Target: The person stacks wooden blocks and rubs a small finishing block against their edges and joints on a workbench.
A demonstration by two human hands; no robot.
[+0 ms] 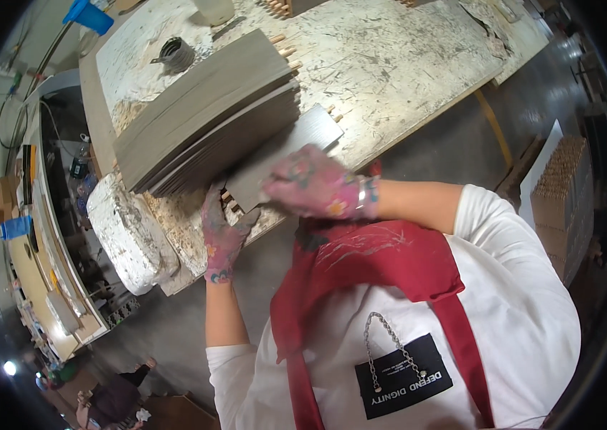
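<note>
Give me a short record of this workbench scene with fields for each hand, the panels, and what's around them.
left hand: gloved, at the lower edge of the single panel, by its wooden dowels
right hand: gloved, pressed on the single grey panel
stack: grey panels piled on the bench, dowels sticking out at the far end
surface: scarred, glue-crusted workbench
nearby: roll of tape; box of dowels at the right

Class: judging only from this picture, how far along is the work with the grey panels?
Done: a stack of grey panels stands on the workbench, dowels showing. In hand: left hand and right hand grip one doweled panel beside the stack. Left: cannot tell; no loose undoweled panels show.
</note>
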